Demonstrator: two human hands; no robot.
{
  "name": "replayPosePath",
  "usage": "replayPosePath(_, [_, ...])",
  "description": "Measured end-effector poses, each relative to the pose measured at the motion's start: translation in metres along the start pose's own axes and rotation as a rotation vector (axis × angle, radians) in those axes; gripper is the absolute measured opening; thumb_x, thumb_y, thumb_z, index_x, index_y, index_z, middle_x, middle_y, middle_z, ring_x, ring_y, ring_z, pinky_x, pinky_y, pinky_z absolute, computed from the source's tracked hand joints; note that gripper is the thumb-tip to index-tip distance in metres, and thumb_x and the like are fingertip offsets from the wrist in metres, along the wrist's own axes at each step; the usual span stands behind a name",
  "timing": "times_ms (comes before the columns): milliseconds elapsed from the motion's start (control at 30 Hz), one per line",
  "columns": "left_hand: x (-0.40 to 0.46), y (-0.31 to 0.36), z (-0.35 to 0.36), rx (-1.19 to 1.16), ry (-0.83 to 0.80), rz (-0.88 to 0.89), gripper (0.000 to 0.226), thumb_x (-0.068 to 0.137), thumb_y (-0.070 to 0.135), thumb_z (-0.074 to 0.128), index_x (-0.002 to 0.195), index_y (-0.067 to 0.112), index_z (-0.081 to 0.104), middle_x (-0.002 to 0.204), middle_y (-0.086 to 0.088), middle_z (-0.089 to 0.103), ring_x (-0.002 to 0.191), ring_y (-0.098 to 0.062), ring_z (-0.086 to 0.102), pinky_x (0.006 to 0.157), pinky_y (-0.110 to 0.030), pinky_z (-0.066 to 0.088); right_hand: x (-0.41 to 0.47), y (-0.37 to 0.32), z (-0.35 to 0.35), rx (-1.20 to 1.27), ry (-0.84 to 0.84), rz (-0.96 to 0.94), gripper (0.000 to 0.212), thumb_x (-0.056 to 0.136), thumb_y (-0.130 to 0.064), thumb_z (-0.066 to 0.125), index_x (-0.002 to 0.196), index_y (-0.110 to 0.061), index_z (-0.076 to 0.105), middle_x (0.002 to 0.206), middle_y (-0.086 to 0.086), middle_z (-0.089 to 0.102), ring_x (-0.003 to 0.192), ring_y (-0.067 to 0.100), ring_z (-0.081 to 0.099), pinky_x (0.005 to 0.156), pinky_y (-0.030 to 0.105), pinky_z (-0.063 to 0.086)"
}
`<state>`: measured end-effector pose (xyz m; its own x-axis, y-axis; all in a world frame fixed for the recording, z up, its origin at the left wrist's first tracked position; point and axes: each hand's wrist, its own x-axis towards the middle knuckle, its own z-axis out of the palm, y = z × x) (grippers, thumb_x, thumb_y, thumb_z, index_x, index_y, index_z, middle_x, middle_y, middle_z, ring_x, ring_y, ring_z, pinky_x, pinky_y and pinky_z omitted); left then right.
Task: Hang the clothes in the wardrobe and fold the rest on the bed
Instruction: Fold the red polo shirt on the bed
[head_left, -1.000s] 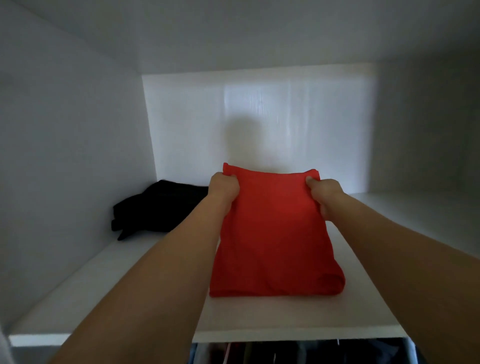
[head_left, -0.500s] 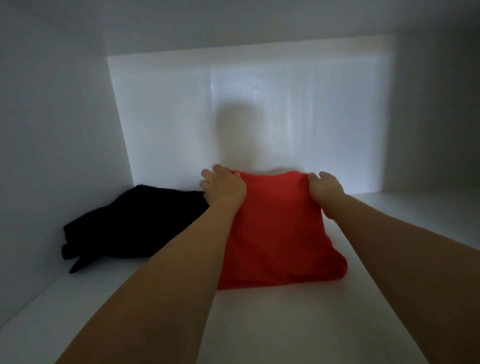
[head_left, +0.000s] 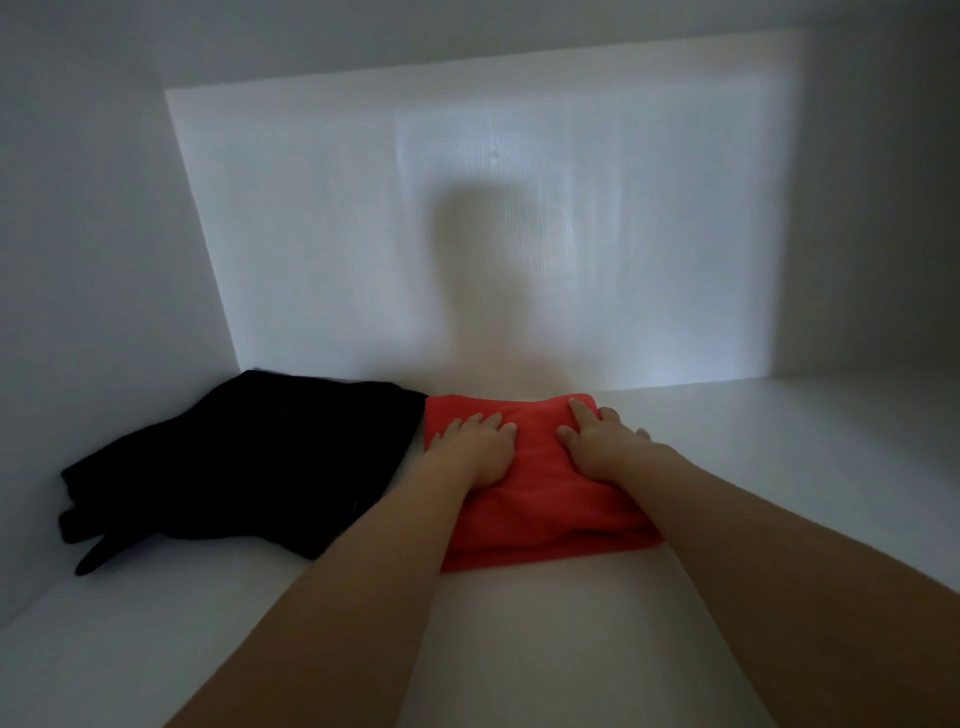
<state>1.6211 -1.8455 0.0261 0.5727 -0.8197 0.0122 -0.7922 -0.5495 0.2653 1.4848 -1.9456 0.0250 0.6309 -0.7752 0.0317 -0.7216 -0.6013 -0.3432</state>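
A folded red garment (head_left: 535, 499) lies flat on the white wardrobe shelf (head_left: 519, 639), near the back panel (head_left: 519, 234). Both hands press on it with spread, straight fingers, grasping nothing: the left hand (head_left: 475, 447) on its left half, the right hand (head_left: 602, 447) at its far right corner. This piece looks stowed. Whether clothes remain to hang or fold cannot be told, since neither rail nor bed is in view. At nine o'clock from the red garment a black garment (head_left: 249, 467) sits touching its left edge, crowding that side; toward three o'clock only bare shelf shows.
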Motion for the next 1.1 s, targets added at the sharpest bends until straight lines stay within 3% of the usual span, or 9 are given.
replayPosePath(100, [0.029,-0.011,0.003,0.049,-0.011,0.017,0.066,0.097,0.051,0.009,0.153,0.017,0.014,0.161,-0.008,0.011,0.147,-0.03,0.01,0.119,-0.05,0.01,0.018,-0.004,0.003,-0.029,0.002,-0.012,0.059,0.1,-0.048,0.019,0.152,-0.027,0.002,0.158,0.012,0.007,0.143,0.03,0.019,0.117,0.051,0.004])
replayPosePath(300, [0.08,-0.03,0.009,0.107,0.018,0.008,0.089,0.077,0.06,-0.002,0.152,0.017,0.017,0.16,-0.009,0.016,0.146,-0.032,0.014,0.117,-0.051,0.014,0.056,-0.011,0.01,-0.161,0.068,-0.1,0.06,0.101,-0.044,0.016,0.153,-0.019,-0.001,0.159,0.001,-0.012,0.147,0.025,-0.008,0.117,0.049,-0.005])
replayPosePath(467, [0.101,-0.038,0.009,0.132,0.008,-0.001,0.105,0.061,0.066,-0.012,0.152,0.024,0.018,0.161,-0.004,0.011,0.147,-0.033,0.008,0.117,-0.054,0.007,0.078,-0.013,0.014,-0.169,0.044,-0.101,0.06,0.101,-0.043,0.015,0.153,-0.018,0.0,0.16,0.001,-0.003,0.147,0.026,0.0,0.118,0.048,-0.003])
replayPosePath(600, [0.097,-0.037,0.01,0.046,-0.005,-0.018,0.072,0.086,0.056,0.009,0.151,0.027,0.024,0.161,0.0,0.011,0.148,-0.028,0.002,0.116,-0.054,-0.008,0.081,-0.011,0.015,-0.166,0.026,-0.105,0.059,0.101,-0.043,0.014,0.153,-0.018,0.0,0.16,0.002,-0.003,0.147,0.025,0.003,0.118,0.047,-0.003])
replayPosePath(700, [0.098,-0.039,0.009,0.036,-0.03,-0.045,0.08,0.076,0.059,0.01,0.15,0.034,0.025,0.161,0.003,0.011,0.148,-0.027,-0.001,0.115,-0.056,-0.005,0.078,-0.012,0.014,-0.17,0.013,-0.111,0.06,0.101,-0.042,0.015,0.152,-0.017,-0.002,0.16,0.002,-0.005,0.147,0.024,0.002,0.118,0.046,-0.003])
replayPosePath(800, [0.095,-0.041,0.006,0.009,-0.055,-0.055,0.072,0.085,0.059,0.011,0.151,0.032,0.022,0.161,0.002,0.008,0.148,-0.028,-0.002,0.116,-0.055,-0.006,0.074,-0.014,0.011,-0.149,-0.025,-0.095,0.061,0.101,-0.044,0.016,0.152,-0.02,-0.006,0.16,0.002,-0.011,0.147,0.024,-0.001,0.118,0.046,-0.006])
replayPosePath(900, [0.087,-0.036,0.001,0.073,-0.026,-0.041,0.094,0.07,0.069,-0.002,0.151,0.027,0.02,0.161,-0.004,0.011,0.147,-0.033,0.008,0.117,-0.054,0.007,0.065,-0.011,0.005,-0.126,-0.052,-0.085,0.064,0.1,-0.048,0.018,0.151,-0.023,-0.009,0.159,0.003,-0.013,0.147,0.022,-0.003,0.118,0.045,-0.008])
replayPosePath(1000, [0.074,-0.027,-0.004,0.07,0.117,-0.039,0.064,0.094,0.052,0.017,0.145,0.019,0.036,0.152,-0.013,0.033,0.138,-0.036,0.031,0.114,-0.052,0.022,0.049,-0.002,-0.006,-0.095,0.009,-0.116,0.069,0.099,-0.045,0.029,0.152,-0.017,-0.003,0.16,0.004,-0.006,0.147,0.021,0.0,0.118,0.044,-0.002])
replayPosePath(1100, [0.056,-0.009,-0.011,0.136,0.286,0.056,0.053,0.097,0.043,0.027,0.134,0.012,0.049,0.14,-0.015,0.048,0.128,-0.035,0.044,0.109,-0.048,0.031,0.023,0.013,-0.025,-0.078,0.085,-0.125,0.07,0.096,-0.035,0.04,0.152,-0.013,0.003,0.16,0.006,-0.003,0.147,0.023,0.003,0.118,0.041,0.004])
